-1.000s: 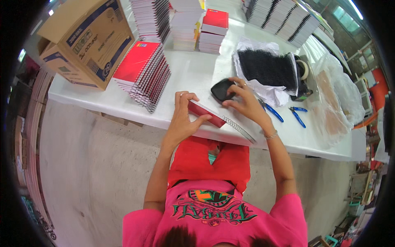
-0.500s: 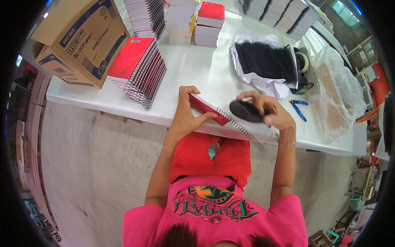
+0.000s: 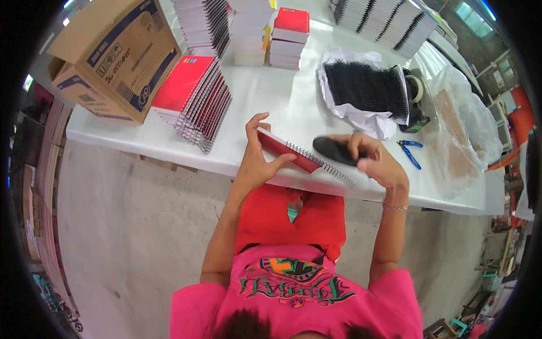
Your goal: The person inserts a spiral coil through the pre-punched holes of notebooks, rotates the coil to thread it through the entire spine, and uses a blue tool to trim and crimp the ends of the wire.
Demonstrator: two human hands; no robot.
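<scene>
Near the table's front edge, my left hand (image 3: 254, 161) grips a small red-covered notebook (image 3: 275, 143), thumb on the cover and fingers at its far end. A dark wire spiral coil (image 3: 338, 174) runs through part of the notebook's far edge, and its loose tail sticks out to the right. My right hand (image 3: 385, 163) is closed around a smooth black oval pad (image 3: 332, 149), held against or just beside the coil; contact is hard to tell. Left of my hands stands a stack of red spiral notebooks (image 3: 183, 85).
A cardboard box (image 3: 121, 62) stands at the left. Several notebook stacks (image 3: 289, 37) line the back. Black coils (image 3: 367, 87) lie on white paper at right, by a tape roll (image 3: 415, 87), blue-handled pliers (image 3: 411, 152) and a clear plastic bag (image 3: 466, 124).
The coil has run further left along the notebook's edge, and its loose tail is shorter. My right hand and the black pad have shifted slightly; my left hand keeps its grip.
</scene>
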